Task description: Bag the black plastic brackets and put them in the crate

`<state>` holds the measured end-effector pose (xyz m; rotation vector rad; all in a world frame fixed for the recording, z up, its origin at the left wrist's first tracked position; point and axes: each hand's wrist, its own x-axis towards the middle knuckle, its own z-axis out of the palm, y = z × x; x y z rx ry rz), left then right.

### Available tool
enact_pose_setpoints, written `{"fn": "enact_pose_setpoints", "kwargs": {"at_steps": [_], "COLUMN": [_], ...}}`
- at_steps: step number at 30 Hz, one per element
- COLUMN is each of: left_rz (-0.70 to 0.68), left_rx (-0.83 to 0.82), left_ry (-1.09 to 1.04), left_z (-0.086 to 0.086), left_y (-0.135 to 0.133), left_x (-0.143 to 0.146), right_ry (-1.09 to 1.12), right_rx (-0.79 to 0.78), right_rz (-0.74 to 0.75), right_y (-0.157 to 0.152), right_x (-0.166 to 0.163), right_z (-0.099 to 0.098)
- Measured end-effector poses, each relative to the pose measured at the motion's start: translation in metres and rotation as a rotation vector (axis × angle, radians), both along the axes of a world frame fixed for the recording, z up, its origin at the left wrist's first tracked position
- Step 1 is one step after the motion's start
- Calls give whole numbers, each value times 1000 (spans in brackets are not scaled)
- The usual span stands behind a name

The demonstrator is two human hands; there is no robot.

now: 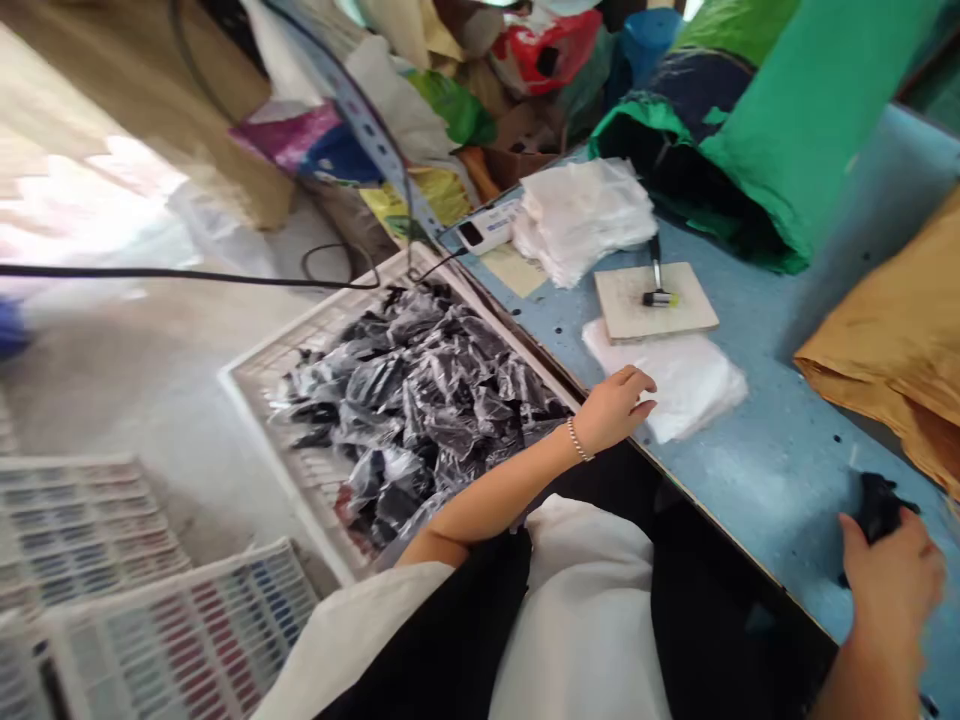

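My left hand [613, 410], with a bracelet at the wrist, hovers over the near edge of a stack of thin clear plastic bags [701, 385]. Its fingers are slightly apart and nothing shows in them. On the stack lies a pale square board [626, 295], with a small black-handled brush-like tool [660, 298] resting on it. At the right, my right hand [892, 575] closes around a clump of small black pieces [879, 505] at the blue table [757, 480]. Their exact kind is unclear, as the hand partly covers them.
A white plastic crate [292, 490] left of the table holds many bagged black items [442, 380]. Another pile of bags [585, 215] and a white box [487, 228] lie farther back. A green sack [817, 110] and brown sack [900, 320] stand right. A black cable [187, 275] crosses left.
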<state>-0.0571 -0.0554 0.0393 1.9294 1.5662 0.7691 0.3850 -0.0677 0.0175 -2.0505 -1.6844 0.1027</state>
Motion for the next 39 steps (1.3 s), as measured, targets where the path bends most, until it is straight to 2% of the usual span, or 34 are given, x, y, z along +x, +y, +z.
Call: {"fn": "enact_pose_setpoints", "kwargs": {"at_steps": [2, 4, 6, 7, 10, 13, 16, 20, 22, 24, 26, 28, 31, 34, 37, 39], "left_rz": [-12, -50, -72, -79, -92, -120, -144, -16, 34, 54, 55, 38, -56, -120, -141, -208], "left_rx": [6, 20, 87, 120, 119, 11, -136, -266, -290, -337, -377, -327, -49, 190, 252, 280], "left_ry": [231, 369, 386, 379, 369, 247, -6, -232, -306, -377, -445, -444, -226, 0, 67, 84], "left_z": [-1, -5, -8, -9, -12, -13, -11, -10, -13, -18, -23, -24, -21, -19, -21, -22], "left_y": [15, 22, 26, 27, 37, 50, 62, 66, 64, 63, 62, 62, 58, 52, 46, 42], "left_x": [30, 46, 55, 58, 65, 62, 48, 38, 41, 45, 47, 42, 28, 19, 22, 26], "right_ry": [-82, -124, -143, -148, -160, -161, -142, 12, 197, 391, 449, 347, 151, 33, 33, 118], "right_rx": [-136, -228, -215, -181, -128, -146, -116, -141, -149, -174, -189, -158, -103, -39, 25, 2], "right_rz": [-89, 72, 262, 282, 141, 144, 188, 138, 164, 288, 434, 506, 513, 528, 556, 565], "right_y": [3, 0, -7, -12, -26, -37, -39, -31, -30, -31, -31, -29, -22, -21, -23, -23], "right_x": [9, 10, -1, -11, -42, -56, -46, -41, -59, -87, -116, -134, -141, -139, -144, -148], "right_z": [1, 8, 16, 18, 17, 8, -1, 1, 11, 21, 25, 22, 12, 10, 16, 16]}}
